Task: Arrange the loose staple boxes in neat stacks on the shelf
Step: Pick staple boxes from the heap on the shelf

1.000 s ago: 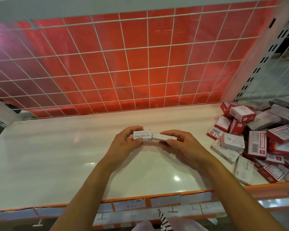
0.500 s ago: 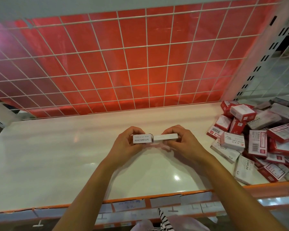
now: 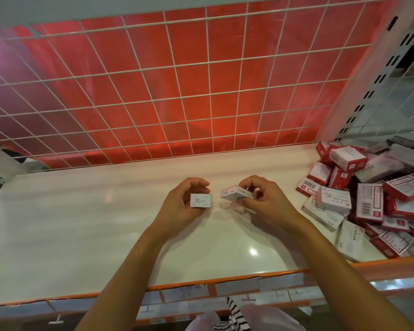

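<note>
My left hand [image 3: 181,206] holds a small white box [image 3: 201,200] with its printed face turned up toward me. My right hand [image 3: 265,200] pinches a second small white box [image 3: 234,193] marked STAPLES, tilted, a little apart from the first. Both boxes hang just above the middle of the white shelf [image 3: 81,223]. A loose heap of red and white staple boxes [image 3: 368,201] lies at the shelf's right end.
A white wire grid [image 3: 177,91] with red backing closes the back of the shelf. A perforated white upright [image 3: 359,96] stands at the right rear. An orange front rail [image 3: 225,281] with price-tag holders runs along the near edge.
The two boxes were held end to end, touching. Now they are apart, and each hand has turned its box so a different face shows.
</note>
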Demonstrator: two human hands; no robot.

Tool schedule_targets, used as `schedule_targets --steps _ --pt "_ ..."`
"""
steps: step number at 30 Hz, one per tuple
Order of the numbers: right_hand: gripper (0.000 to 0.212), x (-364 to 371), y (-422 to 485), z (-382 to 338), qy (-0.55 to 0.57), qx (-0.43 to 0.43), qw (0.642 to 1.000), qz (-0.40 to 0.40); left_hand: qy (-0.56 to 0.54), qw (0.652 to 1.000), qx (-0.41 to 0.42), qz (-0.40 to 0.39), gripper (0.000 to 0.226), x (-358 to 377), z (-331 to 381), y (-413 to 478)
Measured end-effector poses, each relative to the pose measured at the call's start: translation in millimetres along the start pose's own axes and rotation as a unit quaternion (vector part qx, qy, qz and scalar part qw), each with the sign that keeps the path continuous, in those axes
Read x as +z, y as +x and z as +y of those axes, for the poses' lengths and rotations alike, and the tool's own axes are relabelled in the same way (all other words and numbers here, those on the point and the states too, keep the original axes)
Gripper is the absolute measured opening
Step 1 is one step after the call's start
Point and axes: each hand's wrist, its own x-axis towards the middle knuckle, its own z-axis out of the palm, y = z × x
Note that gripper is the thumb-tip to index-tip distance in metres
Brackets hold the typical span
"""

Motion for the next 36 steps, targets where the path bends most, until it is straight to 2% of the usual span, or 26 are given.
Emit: schedule_targets --steps 2,7,11,18,22,25,31,36 --pt "0.02 0.1 1.5 0.7 -0.018 -0.008 1.0 0.0 0.018 1.0 0.001 0.0 0.032 1.0 -1.0 0.8" --pt "0.013 2.2 -1.0 1.7 0.046 0.003 0.999 -0.021 -0.013 1.0 -0.025 0.001 0.032 4.3 -0.1 -0.4" --pt "0.015 2.1 -2.5 -0.1 0.046 -0.005 0.999 -0.017 -0.006 1.0 -0.019 -0.005 0.031 5.1 0.9 -2.3" --pt "0.028 -1.3 -3.3 -3.0 0.021 0.004 1.0 -0.011 -0.016 1.0 -0.022 0.007 0.036 4.5 3.8 -2.9" --pt "0.04 -1.7 -4.2 -2.9 0.054 0.007 0.998 -0.028 0.035 0.999 0.001 -0.008 0.043 3.6 0.0 -1.7" --pt "0.038 -1.4 -3.6 -2.0 0.064 -0.002 0.997 -0.037 0.025 1.0 0.003 -0.009 0.037 3.5 -2.9 -1.1" --pt "0.03 -1.5 -4.3 -0.5 0.107 0.003 0.994 0.0 -0.018 1.0 0.006 -0.01 0.03 0.3 -3.1 -2.5" --pt "0.028 1.5 -3.7 0.9 0.141 0.029 0.99 0.004 -0.046 0.998 -0.026 -0.032 0.033 1.0 -3.8 -2.6"
